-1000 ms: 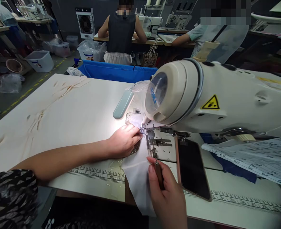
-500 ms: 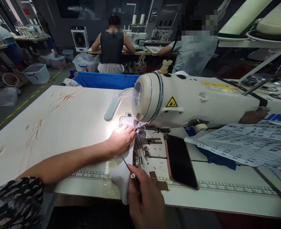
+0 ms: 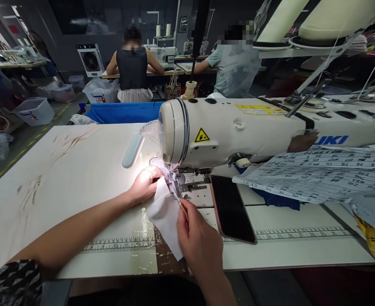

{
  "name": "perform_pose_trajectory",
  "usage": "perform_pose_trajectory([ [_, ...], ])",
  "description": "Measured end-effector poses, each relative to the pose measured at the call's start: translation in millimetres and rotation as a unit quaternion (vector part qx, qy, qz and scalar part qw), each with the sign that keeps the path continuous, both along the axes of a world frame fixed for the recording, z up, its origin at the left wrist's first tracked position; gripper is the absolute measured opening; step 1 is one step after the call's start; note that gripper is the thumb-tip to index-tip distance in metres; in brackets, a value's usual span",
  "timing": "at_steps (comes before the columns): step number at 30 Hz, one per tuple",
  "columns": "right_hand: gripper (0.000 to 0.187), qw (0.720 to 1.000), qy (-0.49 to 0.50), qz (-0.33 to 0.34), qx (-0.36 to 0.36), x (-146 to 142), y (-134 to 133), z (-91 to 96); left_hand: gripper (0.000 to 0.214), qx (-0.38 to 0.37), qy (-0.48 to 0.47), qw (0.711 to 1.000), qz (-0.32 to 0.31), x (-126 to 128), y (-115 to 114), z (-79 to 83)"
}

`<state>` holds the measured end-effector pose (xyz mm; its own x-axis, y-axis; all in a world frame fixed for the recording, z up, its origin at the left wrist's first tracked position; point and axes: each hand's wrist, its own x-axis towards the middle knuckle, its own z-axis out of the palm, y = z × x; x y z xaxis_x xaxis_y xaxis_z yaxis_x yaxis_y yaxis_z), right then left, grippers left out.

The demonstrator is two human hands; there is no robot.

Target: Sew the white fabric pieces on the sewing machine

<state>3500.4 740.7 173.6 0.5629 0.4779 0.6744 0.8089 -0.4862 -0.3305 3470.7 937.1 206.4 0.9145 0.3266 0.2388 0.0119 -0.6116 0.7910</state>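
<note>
A cream industrial sewing machine (image 3: 238, 127) stands on the table, its lamp lighting the needle area. A piece of white fabric (image 3: 164, 214) lies under the presser foot and hangs toward me. My left hand (image 3: 145, 183) rests on the fabric just left of the needle, fingers curled and pinching the cloth. Closed around a thin pointed tool (image 3: 180, 203) with a brown handle, my right hand (image 3: 197, 240) holds its tip near the presser foot.
A dark phone (image 3: 232, 209) lies on the table right of the needle plate. A printed paper sheet (image 3: 321, 172) drapes over the machine bed at right. A blue bin (image 3: 123, 112) stands behind the table. Two people work at benches beyond.
My right hand has come up and forward, bringing the tool's tip from the fabric's lower part to the presser foot. The camera view has pulled back and shifted right.
</note>
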Motion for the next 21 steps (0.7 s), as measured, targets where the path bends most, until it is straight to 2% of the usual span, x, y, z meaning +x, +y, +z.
perform_pose_trajectory([
  [10,0.039,1.000,-0.029,0.001,0.012,3.6,4.2,-1.6,0.026,0.003,0.008,1.000,-0.005,1.1,-3.0,6.9],
  [21,0.039,0.999,-0.042,-0.003,0.005,5.5,6.9,-1.5,0.019,0.031,0.010,0.999,0.001,0.9,-0.5,4.5],
])
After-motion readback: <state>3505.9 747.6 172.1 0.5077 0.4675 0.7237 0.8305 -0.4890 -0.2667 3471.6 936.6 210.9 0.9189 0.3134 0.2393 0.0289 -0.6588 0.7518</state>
